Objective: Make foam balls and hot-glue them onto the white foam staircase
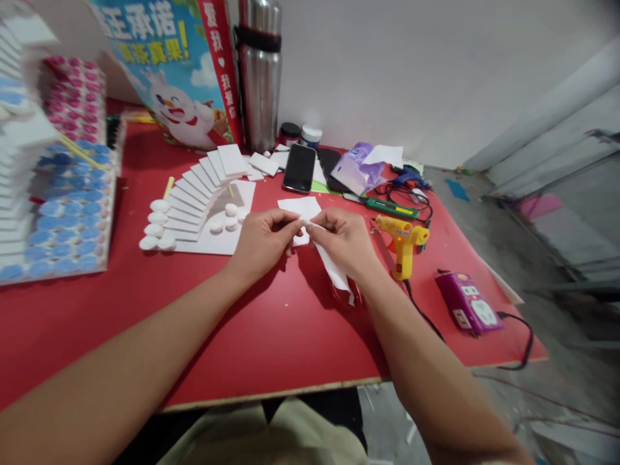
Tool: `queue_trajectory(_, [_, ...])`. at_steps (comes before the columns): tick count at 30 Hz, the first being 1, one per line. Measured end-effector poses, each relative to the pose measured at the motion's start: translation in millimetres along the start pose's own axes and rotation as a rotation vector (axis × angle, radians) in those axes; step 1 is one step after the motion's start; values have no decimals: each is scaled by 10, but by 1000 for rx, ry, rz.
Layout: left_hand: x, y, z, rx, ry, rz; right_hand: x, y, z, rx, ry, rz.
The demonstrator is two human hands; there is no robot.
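Note:
Over the red table, my left hand (pixel 264 242) and my right hand (pixel 341 239) meet with thumbs and fingertips pinched together. Between them is a white paper strip (pixel 332 263), whose loose end hangs below my right palm. The bit right at the fingertips is too small to make out. Under the strip, partly covered by my right hand, lies a red shiny object (pixel 349 296). A white paper piece (pixel 301 205) lies just behind my fingers. Left of my left hand, several small white rounded pieces (pixel 231 210) rest on a white board (pixel 198 247).
A fanned stepped white model (pixel 191 194) stands on the board. To my right are a yellow glue gun (pixel 403 242), a green pen-like tool (pixel 391 208) with cables, and a purple power socket (pixel 467 302). Behind stand a phone (pixel 299 168) and steel flask (pixel 261 84); blue-pink pieces (pixel 72 219) fill the left.

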State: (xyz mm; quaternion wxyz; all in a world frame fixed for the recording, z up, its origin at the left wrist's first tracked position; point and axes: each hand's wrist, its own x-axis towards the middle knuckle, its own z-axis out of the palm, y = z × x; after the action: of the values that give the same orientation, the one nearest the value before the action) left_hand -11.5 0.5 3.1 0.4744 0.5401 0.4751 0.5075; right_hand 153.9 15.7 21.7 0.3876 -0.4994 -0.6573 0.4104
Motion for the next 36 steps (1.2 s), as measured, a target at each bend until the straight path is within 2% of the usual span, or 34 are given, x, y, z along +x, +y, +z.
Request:
queue_trajectory(4, [-39, 12, 20, 23, 31, 32, -39, -44, -8, -59, 10, -87])
queue_trajectory(9, [-58, 2, 26, 116, 67, 197, -60, -83, 3, -41, 16, -98])
queue_trajectory(14, [-31, -97, 14, 435, 116, 561, -61, -50, 62, 8, 70, -83])
queue_trajectory(17, [-43, -130, 34, 592, 121, 668, -56, -33, 75, 21, 88, -77])
queue_trajectory(19, [-62, -115, 50, 588, 103, 655, -52, -32, 65, 24, 113, -75])
queue_trajectory(21, [-76, -71, 55, 479, 77, 579, -48, -40, 36, 23, 120, -74])
queue_trajectory(26, [-52, 42, -1, 7, -22, 70, -39, -75, -71, -26, -25, -79])
queue_trajectory(28, [-33, 56, -26, -69, -88, -31, -40, -85, -94, -26, -60, -84])
queue_trajectory(30, [-22, 55, -36, -75, -110, -22, -48, -92, -94, -15, -77, -95])
queue_trajectory(36, [-43, 37, 13, 10, -11, 154, -101, -125, -24, -62, -16, -131])
